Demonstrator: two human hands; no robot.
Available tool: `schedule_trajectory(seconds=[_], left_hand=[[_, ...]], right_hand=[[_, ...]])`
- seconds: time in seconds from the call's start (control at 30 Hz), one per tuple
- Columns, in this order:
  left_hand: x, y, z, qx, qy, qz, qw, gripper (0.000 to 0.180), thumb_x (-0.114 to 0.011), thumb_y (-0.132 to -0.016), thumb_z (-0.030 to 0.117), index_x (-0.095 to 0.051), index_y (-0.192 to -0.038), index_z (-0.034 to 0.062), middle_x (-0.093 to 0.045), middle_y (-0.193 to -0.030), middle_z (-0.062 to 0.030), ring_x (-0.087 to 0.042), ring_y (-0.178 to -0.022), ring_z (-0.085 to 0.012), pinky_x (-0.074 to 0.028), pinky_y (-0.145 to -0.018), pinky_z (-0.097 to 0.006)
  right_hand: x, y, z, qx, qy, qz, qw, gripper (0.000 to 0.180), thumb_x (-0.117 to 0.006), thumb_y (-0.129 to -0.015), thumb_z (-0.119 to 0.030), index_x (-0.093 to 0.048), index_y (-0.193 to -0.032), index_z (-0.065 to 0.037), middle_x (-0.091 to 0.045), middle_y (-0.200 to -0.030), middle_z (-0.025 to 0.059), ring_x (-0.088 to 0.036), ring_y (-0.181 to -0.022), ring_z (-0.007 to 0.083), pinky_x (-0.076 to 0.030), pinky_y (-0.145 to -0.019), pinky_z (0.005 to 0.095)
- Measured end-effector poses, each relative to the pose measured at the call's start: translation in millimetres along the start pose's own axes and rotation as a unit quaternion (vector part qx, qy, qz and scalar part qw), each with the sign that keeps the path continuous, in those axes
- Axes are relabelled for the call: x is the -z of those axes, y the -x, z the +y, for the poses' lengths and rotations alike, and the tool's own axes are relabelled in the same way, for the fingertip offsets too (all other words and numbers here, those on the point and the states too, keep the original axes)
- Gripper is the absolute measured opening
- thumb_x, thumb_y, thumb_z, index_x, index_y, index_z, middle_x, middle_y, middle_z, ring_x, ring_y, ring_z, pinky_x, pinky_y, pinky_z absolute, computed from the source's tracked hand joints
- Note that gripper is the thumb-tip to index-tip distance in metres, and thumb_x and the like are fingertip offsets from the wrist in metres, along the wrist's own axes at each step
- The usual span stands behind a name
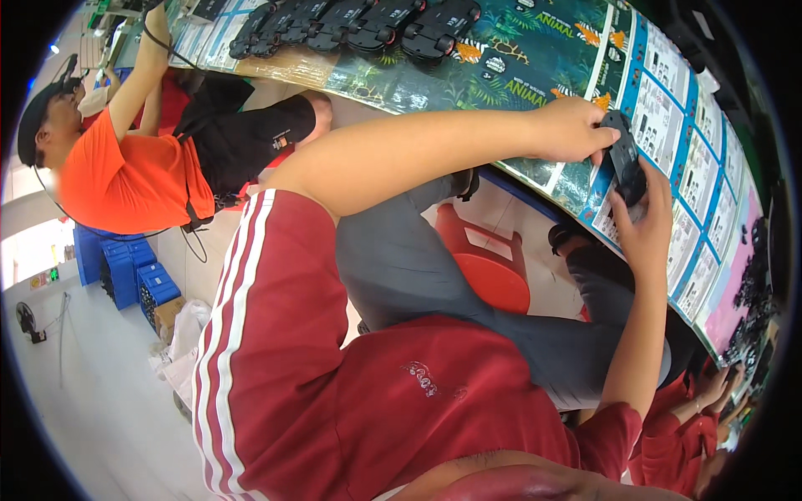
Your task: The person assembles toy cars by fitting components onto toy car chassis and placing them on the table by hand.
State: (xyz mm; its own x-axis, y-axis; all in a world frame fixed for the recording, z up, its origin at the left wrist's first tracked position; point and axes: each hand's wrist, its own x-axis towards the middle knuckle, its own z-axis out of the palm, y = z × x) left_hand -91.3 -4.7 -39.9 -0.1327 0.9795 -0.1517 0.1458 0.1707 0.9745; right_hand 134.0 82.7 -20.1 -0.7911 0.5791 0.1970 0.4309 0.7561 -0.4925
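My left hand (576, 129) reaches across from the left and pinches the upper end of a black plastic housing (621, 150). My right hand (648, 209) comes up from the lower right, its fingers and thumb around the housing's rounded lower end. Both hands hold it just over the near edge of the worktable, where printed sheets (660, 100) with blue borders lie. Similar black housings (376, 25) stand in a row along the far part of the table. The fingers cover part of the held housing, and its exact kind cannot be made out.
Green jungle-printed sheets (401, 83) cover the table. Small black parts (752, 284) lie on a pink surface (725, 313) at right. A red stool (493, 275) stands below. An orange-shirted person (125, 175) works at left; another person's hands (723, 388) are at lower right. Blue bins (134, 267) stand on the floor.
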Motion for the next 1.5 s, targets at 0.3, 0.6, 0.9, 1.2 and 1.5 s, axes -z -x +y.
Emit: schedule_trajectory(seconds=[0.3, 0.6, 0.9, 1.2, 1.5], left_hand=[[-2.9, -2.0, 1.1, -0.009, -0.026, 0.013, 1.000, 0.036, -0.068, -0.098, 0.032, -0.061, -0.112, 0.0000, -0.071, -0.084, -0.0061, -0.062, -0.063, -0.0136, -0.050, -0.056, -0.030], [-9.0, 2.2, 1.7, -0.025, -0.119, 0.061, 0.991, 0.038, -0.073, -0.093, 0.028, -0.060, -0.110, -0.0033, -0.068, -0.086, -0.0100, -0.067, -0.077, -0.0200, -0.053, -0.069, -0.036], [-7.5, -2.2, -9.9, -0.157, -0.152, 0.118, 0.969, 0.081, -0.084, -0.085, 0.035, -0.045, -0.146, -0.0016, -0.070, -0.103, -0.0137, -0.066, -0.077, -0.0175, -0.055, -0.071, -0.031], [7.1, 10.7, 25.1, -0.067, -0.203, 0.044, 0.976, 0.073, -0.082, -0.084, 0.020, -0.045, -0.144, 0.0024, -0.059, -0.088, -0.0063, -0.056, -0.069, -0.0140, -0.048, -0.064, -0.029], [12.6, 2.3, -5.4, -0.114, -0.252, 0.064, 0.959, 0.072, -0.086, -0.084, 0.027, -0.051, -0.145, 0.0085, -0.061, -0.089, -0.0051, -0.059, -0.070, -0.0104, -0.049, -0.062, -0.028]], right_hand=[[-15.5, -11.2, 14.1, 0.012, 0.027, 0.087, 0.996, 0.055, -0.077, -0.088, -0.012, -0.058, -0.139, -0.004, -0.059, -0.133, 0.0190, -0.061, -0.119, 0.0373, -0.049, -0.101, 0.0427], [-16.5, -8.0, 17.5, 0.016, 0.013, 0.092, 0.996, 0.056, -0.079, -0.086, -0.012, -0.060, -0.138, -0.005, -0.060, -0.133, 0.0194, -0.061, -0.119, 0.0376, -0.050, -0.101, 0.0426], [-11.4, -4.8, 22.0, 0.066, -0.036, 0.108, 0.991, 0.054, -0.084, -0.081, -0.013, -0.064, -0.130, -0.004, -0.065, -0.123, 0.0192, -0.064, -0.112, 0.0372, -0.052, -0.096, 0.0396], [-15.3, -7.5, 25.5, 0.099, -0.028, 0.129, 0.986, 0.052, -0.085, -0.081, -0.019, -0.066, -0.128, -0.007, -0.065, -0.120, 0.0146, -0.066, -0.106, 0.0355, -0.055, -0.090, 0.0407], [-15.8, -5.7, 26.8, 0.101, -0.013, 0.129, 0.986, 0.052, -0.084, -0.081, -0.018, -0.066, -0.129, -0.009, -0.065, -0.126, 0.0128, -0.065, -0.111, 0.0354, -0.055, -0.092, 0.0411]])
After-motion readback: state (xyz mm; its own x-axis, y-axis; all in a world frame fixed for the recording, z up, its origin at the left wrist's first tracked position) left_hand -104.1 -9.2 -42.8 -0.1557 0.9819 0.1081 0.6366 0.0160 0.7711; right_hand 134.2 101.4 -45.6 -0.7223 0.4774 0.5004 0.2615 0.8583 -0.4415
